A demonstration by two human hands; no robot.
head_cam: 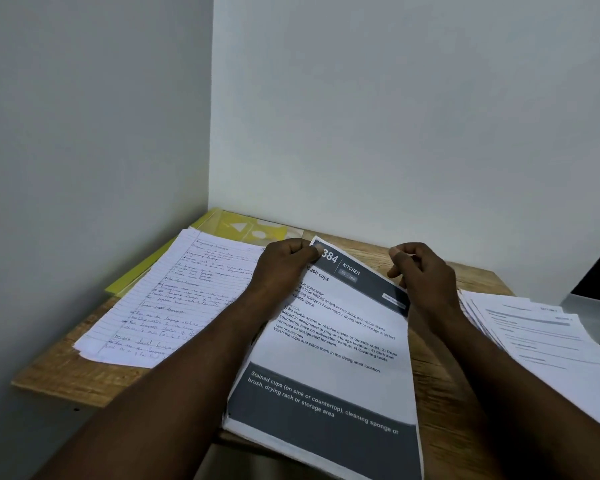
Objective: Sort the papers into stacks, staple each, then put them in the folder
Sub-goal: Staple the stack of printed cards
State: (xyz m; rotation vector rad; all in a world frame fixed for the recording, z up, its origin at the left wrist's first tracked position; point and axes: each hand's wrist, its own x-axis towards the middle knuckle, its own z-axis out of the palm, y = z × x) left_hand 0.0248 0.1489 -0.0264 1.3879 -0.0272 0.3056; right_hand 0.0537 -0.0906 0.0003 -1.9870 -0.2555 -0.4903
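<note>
Pinching the printed stack (329, 341), left hand (281, 268) and right hand (425, 277) hold its top corners.

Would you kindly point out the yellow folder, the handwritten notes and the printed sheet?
Yellow folder (234, 225), head view, bare far end by the wall.
Handwritten notes (174, 299), head view, middle of top page.
Printed sheet (336, 344), head view, white middle area.

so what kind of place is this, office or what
Likely a small office or study corner: a wooden desk set into the corner of bare white walls, piles of handwritten notes and printed sheets, and a yellow folder at the back.
</note>
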